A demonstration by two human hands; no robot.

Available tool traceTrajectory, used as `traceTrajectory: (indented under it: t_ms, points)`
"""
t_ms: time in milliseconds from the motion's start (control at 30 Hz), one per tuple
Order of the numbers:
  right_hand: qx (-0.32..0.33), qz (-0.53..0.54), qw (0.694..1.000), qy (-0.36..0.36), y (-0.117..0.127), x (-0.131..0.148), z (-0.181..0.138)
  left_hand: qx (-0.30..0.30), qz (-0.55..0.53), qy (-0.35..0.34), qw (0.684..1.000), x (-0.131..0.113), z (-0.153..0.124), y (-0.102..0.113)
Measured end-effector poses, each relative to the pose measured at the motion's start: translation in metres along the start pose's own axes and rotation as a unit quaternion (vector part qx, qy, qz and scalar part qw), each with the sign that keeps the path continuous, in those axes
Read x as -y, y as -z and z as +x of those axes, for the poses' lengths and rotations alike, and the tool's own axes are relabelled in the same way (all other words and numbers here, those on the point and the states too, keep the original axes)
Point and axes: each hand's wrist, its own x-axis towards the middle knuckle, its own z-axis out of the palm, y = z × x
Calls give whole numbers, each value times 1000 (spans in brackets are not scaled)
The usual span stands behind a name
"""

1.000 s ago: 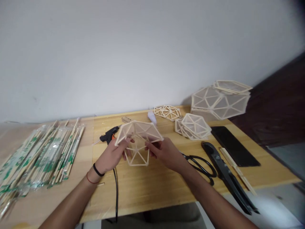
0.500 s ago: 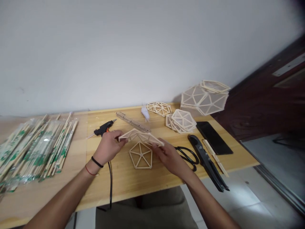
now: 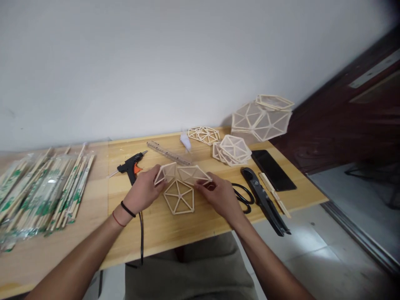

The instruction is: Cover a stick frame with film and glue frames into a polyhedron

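Observation:
A frame of joined wooden-stick pentagons lies low on the wooden table in front of me. My left hand grips its left edge with closed fingers. My right hand pinches its right edge. One pentagon with spokes lies flat between my hands, and the other panels rise tilted behind it.
A black glue gun and its cord lie left of my hands, a ruler behind. Scissors, black shears, loose sticks and a phone lie right. Stacked stick pentagons and a large stick shell stand at the back right. Wrapped chopsticks cover the left.
The stick frame has come down from in front of me to rest on the table, both hands still on its edges. The view has shifted, showing the ruler behind.

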Motion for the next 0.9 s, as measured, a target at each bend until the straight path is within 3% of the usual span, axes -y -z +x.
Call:
traceTrajectory:
  t_ms: [400, 700, 900]
  points:
    - [-14, -45, 999, 16, -8, 7, 0, 50, 37, -43, 997, -5, -2, 9]
    - [13, 5, 1000, -5, -9, 10, 0, 105, 17, -1, 994, -7, -1, 6]
    - [18, 37, 999, 6, -11, 10, -2, 102, 11, 9, 995, -5, -1, 3]
